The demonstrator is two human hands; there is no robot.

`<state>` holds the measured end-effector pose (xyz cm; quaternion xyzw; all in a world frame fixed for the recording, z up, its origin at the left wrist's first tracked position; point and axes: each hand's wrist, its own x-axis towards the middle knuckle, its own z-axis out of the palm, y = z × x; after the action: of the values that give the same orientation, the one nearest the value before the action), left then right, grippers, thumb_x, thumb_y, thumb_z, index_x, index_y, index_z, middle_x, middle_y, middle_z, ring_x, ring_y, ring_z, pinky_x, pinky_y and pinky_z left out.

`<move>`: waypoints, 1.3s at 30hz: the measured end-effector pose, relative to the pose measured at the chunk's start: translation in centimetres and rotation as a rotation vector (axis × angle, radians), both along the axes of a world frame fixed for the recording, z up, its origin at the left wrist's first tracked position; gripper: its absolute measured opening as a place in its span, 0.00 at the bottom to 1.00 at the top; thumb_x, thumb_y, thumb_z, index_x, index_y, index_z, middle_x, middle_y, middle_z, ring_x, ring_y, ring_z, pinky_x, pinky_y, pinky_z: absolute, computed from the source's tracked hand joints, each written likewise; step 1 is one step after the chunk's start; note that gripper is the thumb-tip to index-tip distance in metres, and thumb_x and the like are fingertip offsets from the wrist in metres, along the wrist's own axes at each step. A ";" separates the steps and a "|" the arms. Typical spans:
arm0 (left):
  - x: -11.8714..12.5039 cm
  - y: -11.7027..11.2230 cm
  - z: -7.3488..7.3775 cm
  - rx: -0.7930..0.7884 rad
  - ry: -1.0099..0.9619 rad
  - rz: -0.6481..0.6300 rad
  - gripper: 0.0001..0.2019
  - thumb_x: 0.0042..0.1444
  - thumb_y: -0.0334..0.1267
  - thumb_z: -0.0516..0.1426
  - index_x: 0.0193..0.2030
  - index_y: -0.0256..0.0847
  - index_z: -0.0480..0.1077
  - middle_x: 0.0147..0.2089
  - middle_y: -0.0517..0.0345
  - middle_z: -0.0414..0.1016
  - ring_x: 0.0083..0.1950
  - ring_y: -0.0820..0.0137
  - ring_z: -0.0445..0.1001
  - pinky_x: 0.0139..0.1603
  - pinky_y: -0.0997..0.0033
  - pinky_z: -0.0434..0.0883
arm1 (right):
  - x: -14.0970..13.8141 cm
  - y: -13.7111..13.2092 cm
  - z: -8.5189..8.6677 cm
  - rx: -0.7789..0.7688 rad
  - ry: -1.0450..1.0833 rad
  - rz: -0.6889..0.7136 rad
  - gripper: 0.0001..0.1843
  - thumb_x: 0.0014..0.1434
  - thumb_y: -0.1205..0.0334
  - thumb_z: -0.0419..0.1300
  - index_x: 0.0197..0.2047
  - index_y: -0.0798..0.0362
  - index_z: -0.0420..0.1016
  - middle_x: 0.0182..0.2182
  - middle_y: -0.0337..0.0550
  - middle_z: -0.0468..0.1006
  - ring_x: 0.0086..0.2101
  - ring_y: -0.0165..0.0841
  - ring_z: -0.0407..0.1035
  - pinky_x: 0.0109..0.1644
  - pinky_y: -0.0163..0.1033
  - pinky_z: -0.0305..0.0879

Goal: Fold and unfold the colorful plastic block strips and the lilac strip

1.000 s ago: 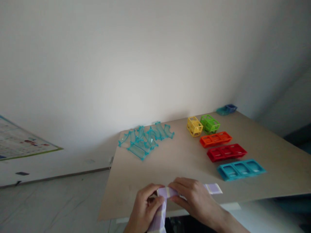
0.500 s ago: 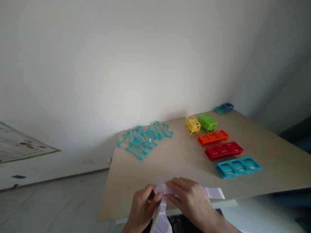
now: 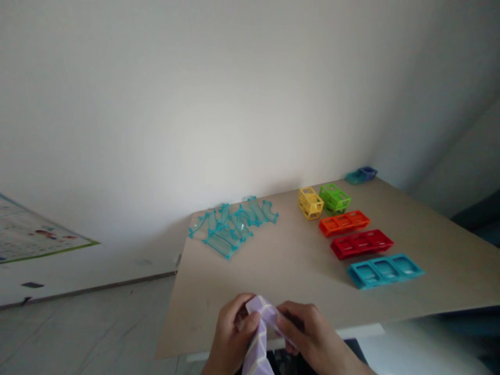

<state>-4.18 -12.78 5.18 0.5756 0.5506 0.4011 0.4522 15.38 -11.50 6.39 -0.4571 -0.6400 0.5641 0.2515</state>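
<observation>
A lilac strip [image 3: 257,354] with pale cross lines, perhaps paper or fabric, bends at its upper end near the table's front edge. My left hand [image 3: 235,330] is closed on this strip, its thumb pressed on the front of the bend. On the other side, my right hand [image 3: 312,333] pinches the part that runs to the right, with curled fingers. The strip's lower length hangs toward me, past the bottom of the view. Its right end is hidden behind my right hand.
On the tan table [image 3: 281,265] lie several clear turquoise pieces [image 3: 222,234]. To the right stand a yellow frame block [image 3: 311,203], a green one [image 3: 335,198], an orange tray [image 3: 344,223], a red tray [image 3: 362,244] and a blue tray [image 3: 386,271]. Blue pieces [image 3: 361,175] sit at the far corner.
My right hand has shifted slightly down and right, its fingers now curled more. The strip's free end, which stuck out to the right of that hand, no longer shows.
</observation>
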 end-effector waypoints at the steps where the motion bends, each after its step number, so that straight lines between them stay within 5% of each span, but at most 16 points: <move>1: 0.0 0.0 0.2 -0.031 -0.039 -0.051 0.18 0.58 0.52 0.55 0.37 0.37 0.73 0.30 0.57 0.72 0.32 0.69 0.69 0.32 0.75 0.65 | 0.1 0.0 -0.2 -0.005 0.006 -0.010 0.26 0.66 0.44 0.50 0.35 0.58 0.77 0.22 0.40 0.72 0.24 0.30 0.67 0.27 0.32 0.60; 3: -0.1 0.0 0.5 -0.061 -0.097 -0.115 0.18 0.59 0.51 0.54 0.36 0.36 0.72 0.30 0.59 0.67 0.31 0.71 0.65 0.31 0.76 0.63 | 0.1 0.1 -0.5 -0.047 0.058 -0.024 0.28 0.63 0.42 0.53 0.33 0.59 0.77 0.21 0.39 0.71 0.23 0.28 0.64 0.27 0.32 0.57; 6: -0.4 -0.2 0.8 -0.032 -0.169 -0.156 0.18 0.59 0.51 0.55 0.39 0.36 0.72 0.32 0.57 0.66 0.33 0.70 0.65 0.33 0.74 0.63 | 0.1 0.0 -0.9 -0.309 0.282 0.054 0.28 0.57 0.41 0.58 0.30 0.62 0.78 0.21 0.40 0.71 0.22 0.26 0.62 0.27 0.31 0.58; 9: -0.5 -0.4 1.0 -0.022 -0.231 -0.245 0.18 0.59 0.51 0.55 0.40 0.36 0.73 0.34 0.54 0.68 0.34 0.68 0.68 0.35 0.73 0.64 | -0.2 -0.1 -1.3 -0.603 0.464 0.103 0.21 0.49 0.48 0.64 0.27 0.62 0.79 0.21 0.43 0.73 0.20 0.26 0.63 0.25 0.31 0.60; 11: -0.6 -0.3 1.1 -0.008 -0.202 -0.259 0.15 0.59 0.48 0.56 0.38 0.36 0.74 0.33 0.55 0.69 0.34 0.69 0.68 0.35 0.74 0.63 | -0.3 -0.1 -1.4 -0.649 0.466 0.075 0.17 0.45 0.53 0.64 0.25 0.62 0.79 0.19 0.43 0.73 0.18 0.27 0.64 0.23 0.32 0.60; 16: -0.6 0.0 1.0 0.059 -0.035 -0.229 0.12 0.59 0.45 0.57 0.36 0.38 0.75 0.32 0.56 0.69 0.33 0.71 0.67 0.32 0.75 0.62 | -0.3 0.2 -1.8 -0.435 0.267 0.036 0.13 0.51 0.58 0.60 0.23 0.60 0.78 0.17 0.40 0.72 0.19 0.28 0.65 0.27 0.33 0.62; 20: 0.3 0.3 0.5 0.166 0.215 -0.200 0.08 0.61 0.39 0.56 0.37 0.39 0.74 0.34 0.55 0.70 0.36 0.69 0.71 0.37 0.74 0.65 | -0.7 -0.1 -2.3 -0.015 -0.123 -0.062 0.15 0.55 0.57 0.60 0.22 0.57 0.74 0.18 0.36 0.69 0.22 0.27 0.62 0.26 0.33 0.52; 23: 1.2 0.5 -0.1 0.238 0.317 -0.094 0.07 0.62 0.35 0.53 0.38 0.40 0.73 0.35 0.54 0.71 0.38 0.68 0.72 0.40 0.73 0.67 | -1.2 -0.7 -2.6 0.214 -0.312 -0.169 0.13 0.60 0.59 0.55 0.28 0.55 0.75 0.25 0.40 0.74 0.27 0.30 0.66 0.31 0.34 0.56; 33: 2.7 0.1 -1.5 0.267 0.364 0.063 0.07 0.60 0.37 0.56 0.40 0.43 0.76 0.35 0.51 0.74 0.37 0.64 0.74 0.39 0.69 0.69 | -1.4 -1.2 -2.9 0.304 -0.377 -0.205 0.09 0.62 0.60 0.56 0.34 0.52 0.76 0.30 0.44 0.77 0.30 0.35 0.71 0.34 0.35 0.60; 39: 2.2 0.4 -1.2 0.261 0.345 0.217 0.08 0.60 0.39 0.57 0.40 0.41 0.76 0.35 0.51 0.74 0.37 0.64 0.74 0.39 0.69 0.69 | -2.3 -2.3 -1.5 0.252 0.008 -0.091 0.19 0.67 0.54 0.49 0.46 0.54 0.77 0.38 0.50 0.76 0.35 0.35 0.73 0.37 0.34 0.69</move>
<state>-1.96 -12.34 3.96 0.6266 0.6219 0.4108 0.2277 13.10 -13.77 4.87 -0.4480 -0.6833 0.4693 0.3348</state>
